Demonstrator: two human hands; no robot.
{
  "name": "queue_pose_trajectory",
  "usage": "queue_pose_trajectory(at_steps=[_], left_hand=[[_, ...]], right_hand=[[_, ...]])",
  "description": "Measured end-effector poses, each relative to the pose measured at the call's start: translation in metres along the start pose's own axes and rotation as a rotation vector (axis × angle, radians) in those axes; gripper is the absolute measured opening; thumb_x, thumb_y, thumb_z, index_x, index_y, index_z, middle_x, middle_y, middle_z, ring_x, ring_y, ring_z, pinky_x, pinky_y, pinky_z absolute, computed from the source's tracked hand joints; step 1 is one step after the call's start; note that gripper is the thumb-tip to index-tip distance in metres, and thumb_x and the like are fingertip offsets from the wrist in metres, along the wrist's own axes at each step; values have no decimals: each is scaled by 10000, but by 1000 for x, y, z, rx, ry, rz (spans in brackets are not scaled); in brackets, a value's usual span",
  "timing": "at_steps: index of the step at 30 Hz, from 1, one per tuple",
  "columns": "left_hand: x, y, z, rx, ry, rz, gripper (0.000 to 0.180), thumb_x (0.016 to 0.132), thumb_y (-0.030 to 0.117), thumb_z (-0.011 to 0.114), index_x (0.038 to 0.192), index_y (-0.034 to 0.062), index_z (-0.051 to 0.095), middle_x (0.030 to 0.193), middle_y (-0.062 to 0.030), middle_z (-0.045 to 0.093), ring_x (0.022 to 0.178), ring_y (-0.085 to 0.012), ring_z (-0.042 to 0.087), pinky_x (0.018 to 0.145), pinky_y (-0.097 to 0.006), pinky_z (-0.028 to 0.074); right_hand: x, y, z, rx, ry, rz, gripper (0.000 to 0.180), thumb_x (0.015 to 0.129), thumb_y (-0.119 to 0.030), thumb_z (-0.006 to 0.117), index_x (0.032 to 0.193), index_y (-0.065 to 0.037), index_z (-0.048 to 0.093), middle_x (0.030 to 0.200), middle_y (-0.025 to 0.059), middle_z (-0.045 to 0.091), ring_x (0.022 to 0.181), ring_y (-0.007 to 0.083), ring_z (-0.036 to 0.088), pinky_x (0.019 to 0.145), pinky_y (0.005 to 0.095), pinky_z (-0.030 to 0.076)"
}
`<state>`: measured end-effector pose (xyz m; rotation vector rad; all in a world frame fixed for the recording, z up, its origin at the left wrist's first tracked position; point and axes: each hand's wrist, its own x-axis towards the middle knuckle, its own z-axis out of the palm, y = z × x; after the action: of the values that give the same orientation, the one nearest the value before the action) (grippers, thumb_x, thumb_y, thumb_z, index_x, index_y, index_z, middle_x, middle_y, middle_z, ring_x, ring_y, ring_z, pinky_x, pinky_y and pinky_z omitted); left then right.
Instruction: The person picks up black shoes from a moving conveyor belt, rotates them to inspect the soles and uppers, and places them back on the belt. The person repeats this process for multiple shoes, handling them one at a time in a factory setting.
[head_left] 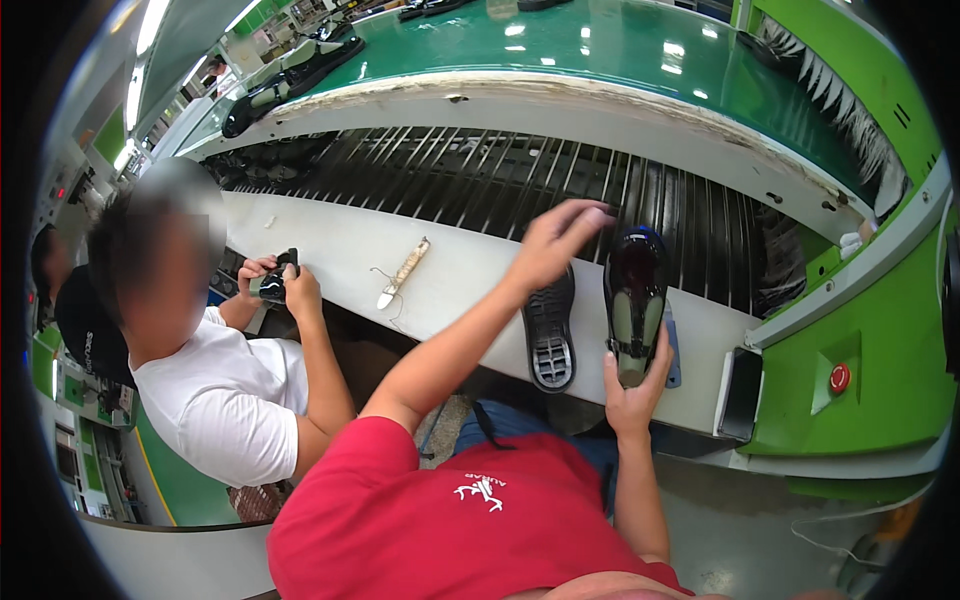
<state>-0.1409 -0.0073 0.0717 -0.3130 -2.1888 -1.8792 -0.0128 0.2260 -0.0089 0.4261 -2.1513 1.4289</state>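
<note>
My right hand [636, 392] grips the heel end of a shoe [637, 290], its thumb and fingers on either side. The shoe has a glossy dark toe and a grey-green rear part, with the toe pointing away from me. My left hand [562, 243] reaches across with its fingers stretched out toward the toe; no object shows in it. Below that hand, a black shoe sole [551, 335] lies with its grid-patterned heel toward me, partly over the bench's near edge. A blue-grey flat piece [673, 350] shows beside the shoe.
A white bench [345, 240] runs before a roller conveyor [450, 165]. A wrapped stick-like tool [405, 272] lies on it. Beyond is a green belt [560, 45] with shoes [290, 85]. At left a co-worker [225, 385] holds a shoe part. A green machine [860, 370] stands at right.
</note>
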Motion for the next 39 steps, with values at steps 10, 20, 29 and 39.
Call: queue_pose_trajectory(at_steps=[10, 20, 29, 39], left_hand=[[-12, -85, -50, 434, 90, -125, 203, 1040, 163, 786, 1153, -6, 778, 1011, -108, 806, 944, -162, 766, 858, -318, 602], [-37, 93, -33, 227, 280, 473, 311, 934, 57, 887, 1215, 15, 763, 1121, -94, 814, 992, -159, 781, 861, -292, 609], [-159, 60, 16, 251, 99, 409, 460, 738, -75, 850, 1177, 52, 802, 1100, -125, 826, 939, -328, 794, 795, -400, 636], [-176, 55, 32, 134, 97, 193, 279, 869, 12, 865, 1140, 42, 804, 984, -123, 802, 819, -278, 739, 720, -355, 565]], right_hand=[[21, -8, 0, -52, -30, 133, 846, 982, -271, 828, 1632, 77, 415, 1403, 311, 592, 1288, 484, 587, 1143, 541, 441], [54, -3, 11, -347, -122, 123, 694, 994, -442, 785, 1434, 78, 651, 1347, 262, 699, 1326, 502, 598, 1164, 559, 438], [86, 3, 7, -380, -320, 322, 605, 1026, -510, 726, 1376, -18, 703, 1252, 270, 751, 1183, 485, 692, 1022, 543, 538], [102, -35, 3, -268, -201, -78, 426, 971, -282, 824, 1295, -17, 749, 1176, 177, 776, 1103, 428, 716, 1014, 485, 562]])
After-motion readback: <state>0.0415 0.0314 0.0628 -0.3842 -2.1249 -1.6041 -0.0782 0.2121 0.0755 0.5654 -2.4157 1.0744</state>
